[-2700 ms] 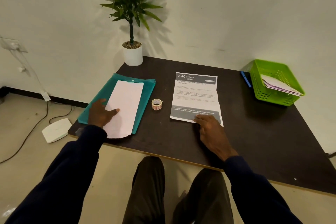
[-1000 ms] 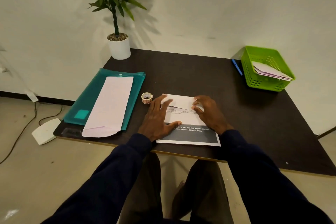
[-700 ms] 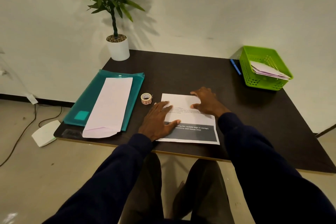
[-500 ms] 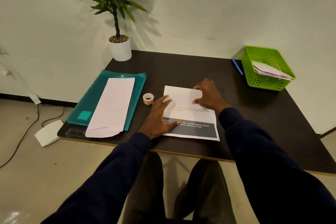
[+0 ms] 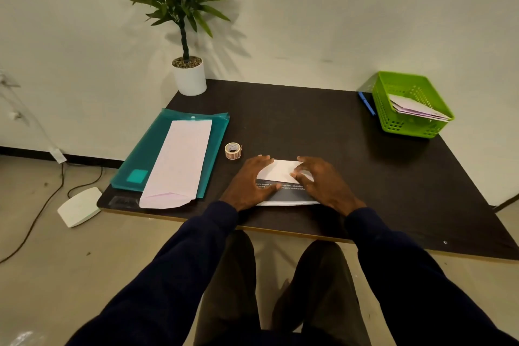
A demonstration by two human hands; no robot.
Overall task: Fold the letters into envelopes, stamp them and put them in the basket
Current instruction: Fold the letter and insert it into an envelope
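The printed letter (image 5: 280, 174) lies folded near the table's front edge, white back on top and a dark printed band showing below. My left hand (image 5: 250, 185) presses flat on its left part. My right hand (image 5: 320, 182) presses on its right part, fingers spread. A long pale pink envelope (image 5: 179, 160) lies on a teal folder (image 5: 146, 160) to the left. A small roll of stamps (image 5: 232, 150) stands between folder and letter. The green basket (image 5: 387, 115) at the far right holds several envelopes (image 5: 415, 109).
A potted plant (image 5: 188, 78) stands at the table's back left corner. A blue pen (image 5: 366, 103) lies just left of the basket. The dark table (image 5: 365, 177) ends close to my knees. A white device (image 5: 80, 206) and cables lie on the floor at left.
The letter's upper part has been folded down further toward me, so it now looks much shorter. Both hands moved onto the folded sheet and press it flat.
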